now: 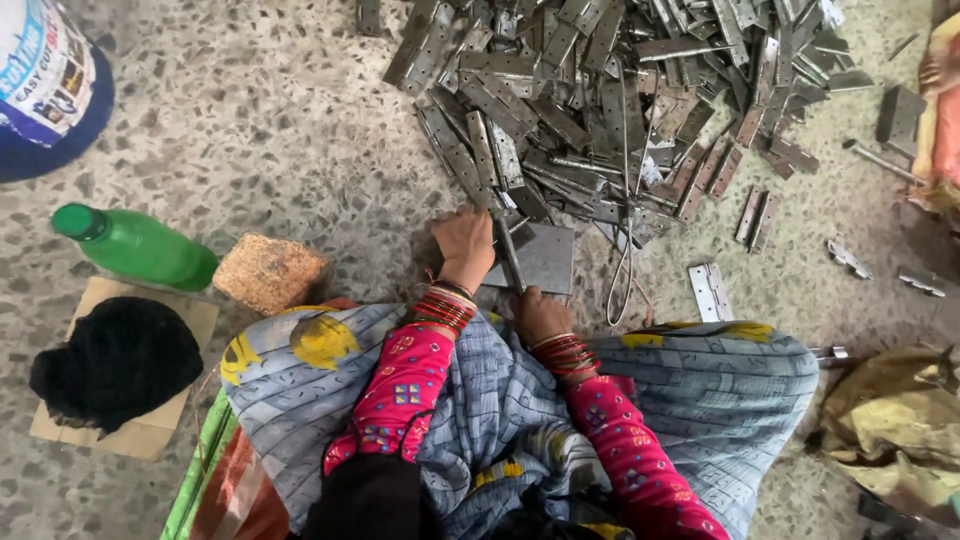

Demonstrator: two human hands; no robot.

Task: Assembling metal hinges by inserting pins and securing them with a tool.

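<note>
A grey metal hinge (530, 258) lies flat on the speckled floor.

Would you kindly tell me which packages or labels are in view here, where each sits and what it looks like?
Labelled container: top left corner on the floor, rounded, dark blue with a white and light-blue printed label.
Green plastic bottle: left, lying on its side, no label showing.
Cardboard piece: lower left, flat, tan, under a black bundle.

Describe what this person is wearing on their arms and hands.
Both arms wear bright pink sleeves printed with small blue and yellow square motifs, ending at the wrists. Each wrist carries a stack of red bangles, edged with a few gold ones. The left hand and the right hand are bare, with no gloves; rings cannot be made out.
</note>
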